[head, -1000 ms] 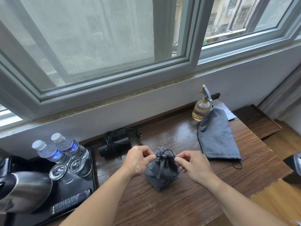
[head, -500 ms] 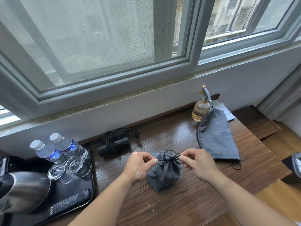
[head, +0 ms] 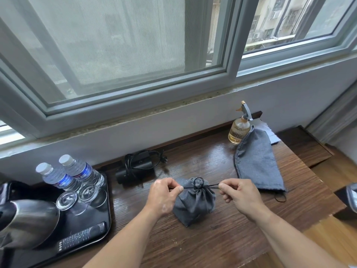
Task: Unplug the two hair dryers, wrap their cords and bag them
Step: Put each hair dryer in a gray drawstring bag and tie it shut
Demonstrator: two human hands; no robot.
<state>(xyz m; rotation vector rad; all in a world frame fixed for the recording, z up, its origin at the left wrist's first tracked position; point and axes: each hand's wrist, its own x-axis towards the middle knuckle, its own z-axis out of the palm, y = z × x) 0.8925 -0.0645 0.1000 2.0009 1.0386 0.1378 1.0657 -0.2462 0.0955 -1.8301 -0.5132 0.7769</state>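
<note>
A filled grey drawstring bag (head: 195,204) stands on the wooden desk (head: 222,238), its mouth bunched shut; what it holds is hidden. My left hand (head: 164,196) pinches the black drawstring (head: 210,187) on the bag's left and my right hand (head: 239,196) pinches it on the right, with the string taut between them. Behind the bag lies a black hair dryer (head: 136,168) with its cord wound around it. A second grey bag (head: 257,161) lies flat at the right.
A black tray (head: 102,231) at the left holds two water bottles (head: 67,175), upturned glasses (head: 79,196), a kettle (head: 25,223) and a remote (head: 81,235). An amber spray bottle (head: 239,128) stands by the wall. The desk's right edge drops to a lower ledge.
Both hands have moved apart, pulling the drawstring out sideways. The bag's mouth has cinched tight into a small bunch.
</note>
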